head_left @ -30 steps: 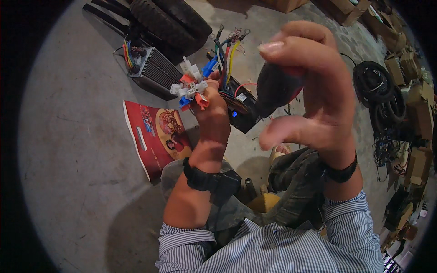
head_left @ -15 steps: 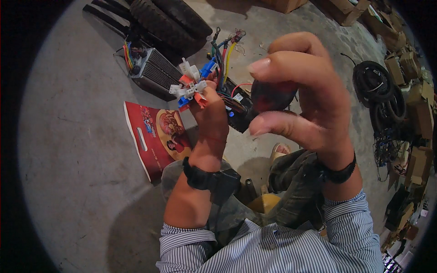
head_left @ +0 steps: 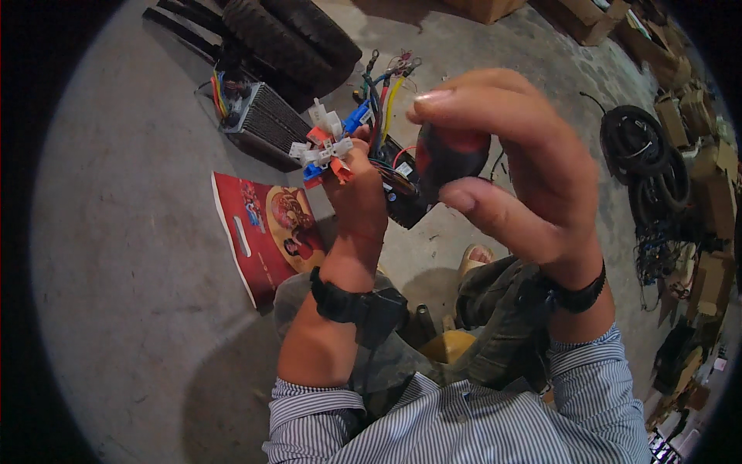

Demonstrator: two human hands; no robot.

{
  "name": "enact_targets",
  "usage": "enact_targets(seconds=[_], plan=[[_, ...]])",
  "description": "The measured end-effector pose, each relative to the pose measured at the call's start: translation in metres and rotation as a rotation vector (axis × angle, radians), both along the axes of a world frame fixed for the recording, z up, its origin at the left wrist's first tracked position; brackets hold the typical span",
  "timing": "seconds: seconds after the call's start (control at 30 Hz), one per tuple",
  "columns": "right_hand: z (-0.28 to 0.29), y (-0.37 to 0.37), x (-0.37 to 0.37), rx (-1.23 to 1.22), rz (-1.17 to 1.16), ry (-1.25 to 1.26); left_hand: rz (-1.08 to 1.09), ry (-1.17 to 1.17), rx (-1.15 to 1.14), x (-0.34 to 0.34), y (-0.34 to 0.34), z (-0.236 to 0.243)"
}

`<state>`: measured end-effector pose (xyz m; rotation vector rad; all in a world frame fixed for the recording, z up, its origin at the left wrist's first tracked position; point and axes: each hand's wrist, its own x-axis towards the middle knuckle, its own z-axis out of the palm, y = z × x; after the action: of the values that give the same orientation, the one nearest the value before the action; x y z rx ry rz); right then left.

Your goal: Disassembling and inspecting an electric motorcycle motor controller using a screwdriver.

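My left hand (head_left: 362, 205) is closed around a bundle of wires, with white, blue and orange plug connectors (head_left: 328, 147) fanned out over its knuckles. The bundle runs to a dark, finned controller box (head_left: 403, 207) just beyond that hand. Red, yellow and dark leads with ring terminals (head_left: 390, 85) stick up behind. My right hand (head_left: 541, 170) has thumb and forefinger curled round the black-and-red handle of a screwdriver (head_left: 457, 158), which is held against the box. The blade is hidden, and so are most of my left fingertips.
A second finned box (head_left: 267, 124) with coloured wires stands at the upper left by black tyres (head_left: 286, 39). A red printed bag (head_left: 259, 240) lies on the floor beside my left forearm. Coiled black hose (head_left: 638, 143) and cardboard boxes (head_left: 711, 185) line the right side.
My right thumb and forefinger have shifted round the screwdriver handle, which has moved slightly left and shows more red. My left hand and the wire bundle have barely moved.
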<state>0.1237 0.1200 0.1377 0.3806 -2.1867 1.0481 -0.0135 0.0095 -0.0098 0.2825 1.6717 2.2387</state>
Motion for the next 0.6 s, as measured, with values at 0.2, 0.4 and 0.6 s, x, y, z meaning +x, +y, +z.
enact_targets(seconds=[0.2,0.4,0.6], plan=[[-0.003,0.000,-0.001,0.044,-0.069,0.082,-0.018,-0.053,-0.067,0.001,0.001,0.013],[-0.005,0.006,0.002,0.089,-0.049,0.072,-0.010,0.018,-0.024,-0.002,0.003,-0.005],[-0.009,0.001,-0.001,-0.012,-0.036,0.073,-0.097,0.094,-0.075,-0.010,-0.005,-0.008]])
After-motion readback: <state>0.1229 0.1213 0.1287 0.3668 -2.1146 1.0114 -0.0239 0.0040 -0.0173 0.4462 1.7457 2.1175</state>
